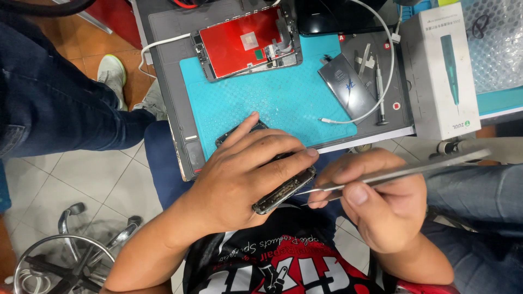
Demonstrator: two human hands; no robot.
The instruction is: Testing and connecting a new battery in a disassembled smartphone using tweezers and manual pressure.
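Observation:
My left hand (245, 174) grips an opened black phone body (283, 190), tilted on edge at the near rim of a teal work mat (272, 103). Most of the phone is hidden under my fingers. My right hand (381, 201) pinches steel tweezers (392, 174). Their tips point left and reach the phone's exposed lower edge.
On the mat lies a detached red-backed screen panel (248, 43). A grey battery (348, 87), a white cable (381, 65) and a small screwdriver (378, 87) lie to its right. A white tool box (441, 71) stands farther right. Another person's jeans-clad leg (49, 92) is at left, a stool base (65, 256) below.

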